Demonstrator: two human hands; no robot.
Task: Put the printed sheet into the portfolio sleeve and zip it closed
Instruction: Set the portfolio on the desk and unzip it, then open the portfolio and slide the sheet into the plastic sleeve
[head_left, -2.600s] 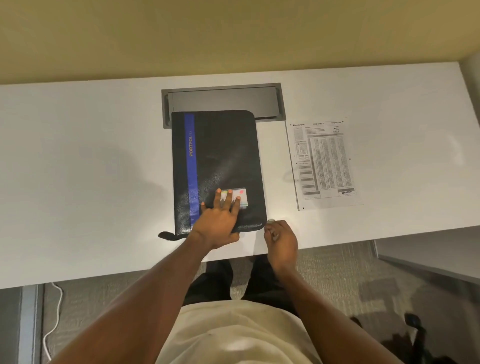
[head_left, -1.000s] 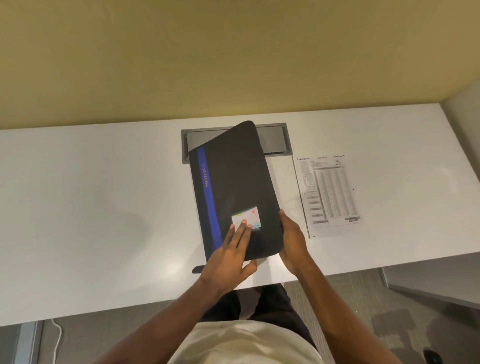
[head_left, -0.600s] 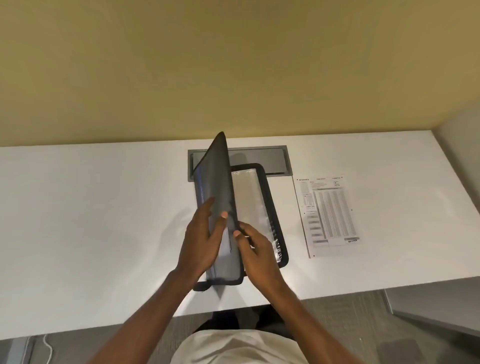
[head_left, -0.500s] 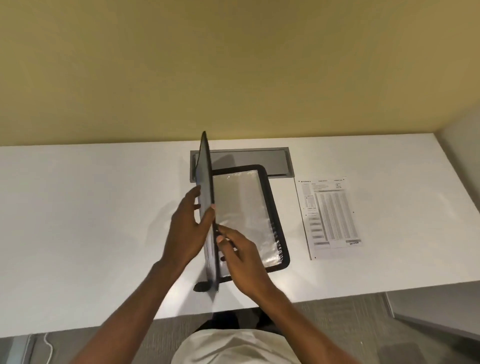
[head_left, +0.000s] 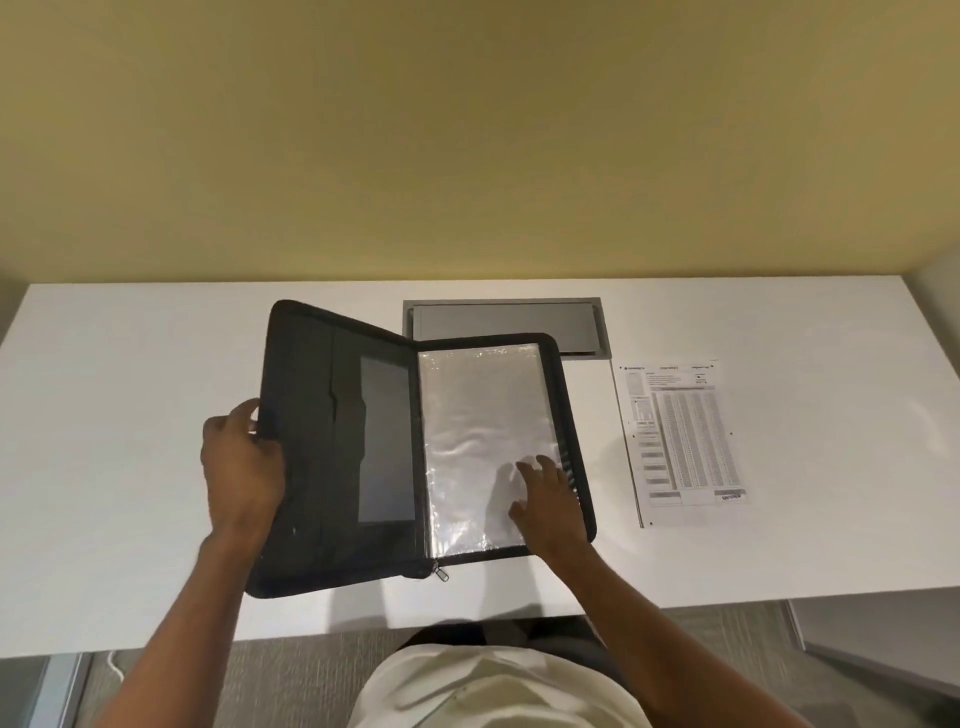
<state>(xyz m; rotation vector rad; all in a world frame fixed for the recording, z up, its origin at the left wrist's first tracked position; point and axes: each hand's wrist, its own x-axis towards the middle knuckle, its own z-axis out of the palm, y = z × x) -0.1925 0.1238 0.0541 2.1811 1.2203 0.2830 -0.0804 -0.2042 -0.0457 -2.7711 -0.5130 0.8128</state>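
Note:
The black zip portfolio (head_left: 337, 467) lies open on the white desk (head_left: 130, 415). Its left cover is still raised a little off the desk, and my left hand (head_left: 241, 462) grips that cover's outer edge. The right half holds a clear plastic sleeve (head_left: 478, 426). My right hand (head_left: 548, 501) rests flat on the lower right of the sleeve, fingers spread. The zipper pull (head_left: 440, 573) hangs at the bottom of the spine. The printed sheet (head_left: 683, 439) lies flat on the desk to the right of the portfolio, apart from both hands.
A grey cable hatch (head_left: 506, 322) is set into the desk behind the portfolio. A yellow wall (head_left: 467, 130) rises at the desk's back edge. The desk's front edge runs just below the portfolio, with grey carpet beneath.
The closed portfolio was unzipped and its cover swung from upright over to the left. My right hand moved from the cover's edge onto the clear sleeve.

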